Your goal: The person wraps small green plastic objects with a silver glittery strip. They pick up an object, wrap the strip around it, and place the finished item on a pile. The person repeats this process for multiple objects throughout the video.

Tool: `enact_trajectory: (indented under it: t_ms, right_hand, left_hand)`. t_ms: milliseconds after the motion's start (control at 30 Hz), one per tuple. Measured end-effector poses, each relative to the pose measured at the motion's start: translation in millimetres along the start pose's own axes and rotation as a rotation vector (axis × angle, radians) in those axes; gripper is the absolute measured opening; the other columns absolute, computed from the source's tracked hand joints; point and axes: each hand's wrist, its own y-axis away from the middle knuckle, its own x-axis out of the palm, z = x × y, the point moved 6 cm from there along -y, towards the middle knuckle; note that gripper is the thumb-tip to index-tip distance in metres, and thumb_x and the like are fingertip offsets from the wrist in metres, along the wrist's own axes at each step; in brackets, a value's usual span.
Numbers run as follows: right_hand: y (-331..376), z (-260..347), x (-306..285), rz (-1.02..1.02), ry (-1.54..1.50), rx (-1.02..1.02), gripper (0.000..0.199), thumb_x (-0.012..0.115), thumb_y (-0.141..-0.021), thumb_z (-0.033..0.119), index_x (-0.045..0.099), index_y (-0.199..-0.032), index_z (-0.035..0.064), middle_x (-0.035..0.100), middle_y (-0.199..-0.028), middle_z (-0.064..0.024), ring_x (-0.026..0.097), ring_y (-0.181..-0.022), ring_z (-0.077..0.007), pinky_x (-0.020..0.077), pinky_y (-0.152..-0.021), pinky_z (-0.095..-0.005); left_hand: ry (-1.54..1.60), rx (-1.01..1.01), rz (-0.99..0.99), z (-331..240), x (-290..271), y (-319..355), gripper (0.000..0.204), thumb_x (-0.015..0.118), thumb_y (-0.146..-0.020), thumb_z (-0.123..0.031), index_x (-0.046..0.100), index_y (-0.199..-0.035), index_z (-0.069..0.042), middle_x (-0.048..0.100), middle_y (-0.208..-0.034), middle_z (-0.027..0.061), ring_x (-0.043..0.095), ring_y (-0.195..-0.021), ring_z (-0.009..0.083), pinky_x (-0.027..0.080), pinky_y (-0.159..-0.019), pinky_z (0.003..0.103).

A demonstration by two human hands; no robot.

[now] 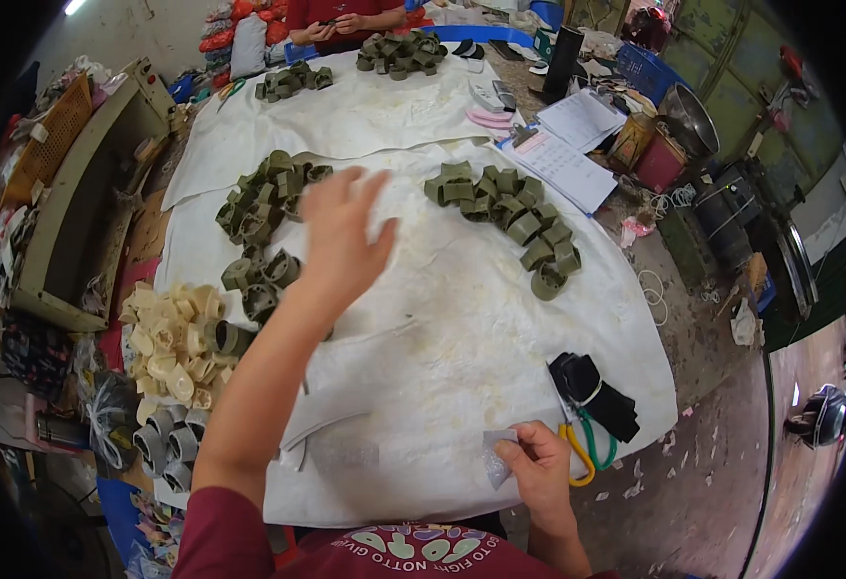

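My left hand (pixel 344 232) reaches out over the middle of the table, its fingers spread and a little blurred by motion, with nothing visible in it. Just left of it lies a curved heap of olive-green rings (pixel 259 207), partly hidden behind my hand and forearm. Close to my body, my right hand (pixel 537 468) pinches a small grey piece of sheet material (pixel 497 459) between thumb and fingers. Scissors (pixel 577 446) with yellow and green handles lie beside that hand, next to folded black fabric (pixel 596 394). Grey strips (pixel 331 427) rest on the white cloth (pixel 423 367) below my left forearm.
Another curved group of olive-green rings (pixel 514 214) sits to the right. Cream-coloured pieces (pixel 174 338) and grey rings (pixel 167 444) are piled at the left edge. Clipboards with papers (pixel 563 164) lie far right. Across the table a person (pixel 346 17) handles something small near more green rings (pixel 402 54).
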Motion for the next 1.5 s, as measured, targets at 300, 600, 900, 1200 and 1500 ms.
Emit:
enact_trajectory:
  t_ms: [300, 600, 900, 1200, 1500]
  right_hand:
    - [-9.0, 0.0, -40.2, -0.114, 0.04, -0.035, 0.011, 0.07, -0.083, -0.001, 0.062, -0.091, -0.001, 0.062, -0.08, 0.0017, 0.053, -0.069, -0.0021, 0.0415, -0.061, -0.0177]
    - [-7.4, 8.6, -38.3, -0.121, 0.032, -0.031, 0.012, 0.07, -0.082, -0.001, 0.062, -0.091, -0.0007, 0.06, -0.078, 0.0032, 0.05, -0.067, -0.0014, 0.0402, -0.059, -0.0177]
    - [24.1, 30.6, -17.6, -0.069, 0.07, -0.138, 0.01, 0.068, -0.085, 0.001, 0.061, -0.092, -0.0015, 0.059, -0.077, 0.0014, 0.052, -0.068, -0.0023, 0.0405, -0.059, -0.0176]
    - [40.1, 16.0, 1.5, 0.016, 0.428, -0.333, 0.014, 0.069, -0.083, 0.002, 0.062, -0.094, 0.0012, 0.062, -0.086, -0.0009, 0.05, -0.065, -0.0027, 0.0392, -0.056, -0.0191]
    - [25.5, 45.7, 50.2, 0.147, 0.593, -0.396, 0.01, 0.067, -0.083, 0.001, 0.063, -0.093, 0.0001, 0.064, -0.113, -0.0142, 0.066, -0.079, -0.0163, 0.0526, -0.064, -0.0263]
  left_hand:
    - [0.205, -0.138, 0.355, 24.0, 187.5, -47.8, 0.047, 0.067, -0.072, -0.009, 0.061, -0.119, -0.006, 0.06, -0.111, 0.0179, 0.059, -0.1, 0.0327, 0.048, -0.085, 0.039]
    - [1.311, -0.86, 0.204, 79.4, 120.1, -39.4, 0.031, 0.059, -0.084, -0.01, 0.06, -0.113, 0.0, 0.066, -0.097, 0.0062, 0.064, -0.078, 0.0159, 0.052, -0.067, 0.031]
    - [1.135, -0.68, 0.496, -23.3, 53.6, 103.2, 0.028, 0.063, -0.081, -0.003, 0.063, -0.109, 0.002, 0.068, -0.099, 0.0064, 0.062, -0.088, 0.0118, 0.049, -0.081, 0.027]
    - [1.319, -0.914, 0.347, -32.3, 26.0, 151.3, 0.016, 0.064, -0.079, -0.009, 0.065, -0.093, -0.001, 0.067, -0.098, 0.0044, 0.059, -0.093, 0.0156, 0.041, -0.091, 0.029]
    - [1.782, -1.047, 0.444, -39.9, 6.6, 166.3, 0.027, 0.06, -0.085, -0.014, 0.062, -0.107, 0.001, 0.066, -0.099, 0.0146, 0.063, -0.082, 0.0181, 0.051, -0.078, 0.033]
